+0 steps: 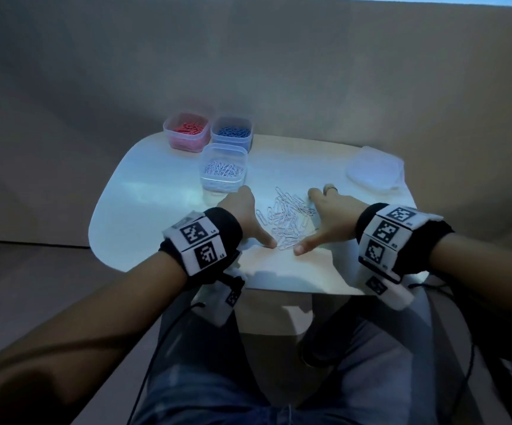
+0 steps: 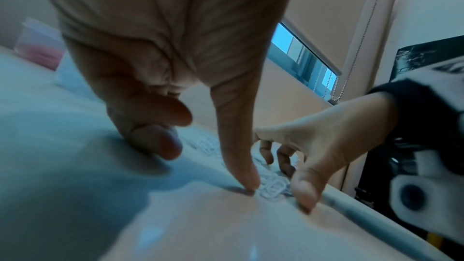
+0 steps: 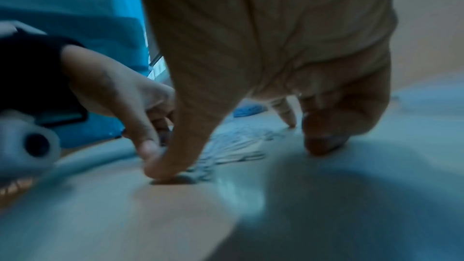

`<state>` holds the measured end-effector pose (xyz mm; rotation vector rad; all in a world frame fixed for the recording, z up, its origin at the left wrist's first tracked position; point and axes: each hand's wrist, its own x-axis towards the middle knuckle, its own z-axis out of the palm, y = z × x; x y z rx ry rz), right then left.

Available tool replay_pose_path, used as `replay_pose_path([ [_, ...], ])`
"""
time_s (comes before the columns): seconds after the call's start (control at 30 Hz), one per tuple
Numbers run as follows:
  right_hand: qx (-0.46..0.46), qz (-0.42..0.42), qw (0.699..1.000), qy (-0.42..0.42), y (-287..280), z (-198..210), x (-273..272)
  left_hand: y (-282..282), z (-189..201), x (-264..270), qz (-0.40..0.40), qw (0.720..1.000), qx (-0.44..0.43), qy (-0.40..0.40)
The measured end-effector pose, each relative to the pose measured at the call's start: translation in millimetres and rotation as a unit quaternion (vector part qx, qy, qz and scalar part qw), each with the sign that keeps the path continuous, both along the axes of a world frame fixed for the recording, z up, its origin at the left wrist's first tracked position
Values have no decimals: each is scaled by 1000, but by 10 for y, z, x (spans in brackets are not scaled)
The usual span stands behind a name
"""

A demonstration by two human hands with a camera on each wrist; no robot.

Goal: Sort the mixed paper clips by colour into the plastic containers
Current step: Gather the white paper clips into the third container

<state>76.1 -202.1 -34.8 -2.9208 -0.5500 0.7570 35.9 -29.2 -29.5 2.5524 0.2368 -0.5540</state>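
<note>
A loose pile of white paper clips [image 1: 287, 217] lies on the small pale table [image 1: 156, 185] near its front edge. My left hand [image 1: 242, 213] stands at the pile's left, fingertips and thumb on the tabletop. My right hand [image 1: 325, 216], with a ring, mirrors it on the right. The two thumbs nearly meet in front of the pile; neither hand holds a clip. At the back left stand three clear containers: one with red clips [image 1: 184, 144], one with blue clips [image 1: 218, 139], and a nearer one with white clips [image 1: 218, 184]. In the left wrist view the clips [image 2: 273, 188] lie between both thumbs.
A stack of clear lids [image 1: 374, 171] lies at the table's back right corner. A plain wall rises right behind the table. My knees and trailing cables are below the table's front edge. Bare tabletop shows to the left of my left hand.
</note>
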Motion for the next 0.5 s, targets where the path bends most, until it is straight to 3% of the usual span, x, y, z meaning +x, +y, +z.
replay_pose_path([
  [0.33,24,-6,1000,-11,384,-10,-34,-295,-27,87,27,998,-49,-42],
  [0.5,56,-22,998,-1,400,1,-7,-255,-41,205,53,987,-149,5],
])
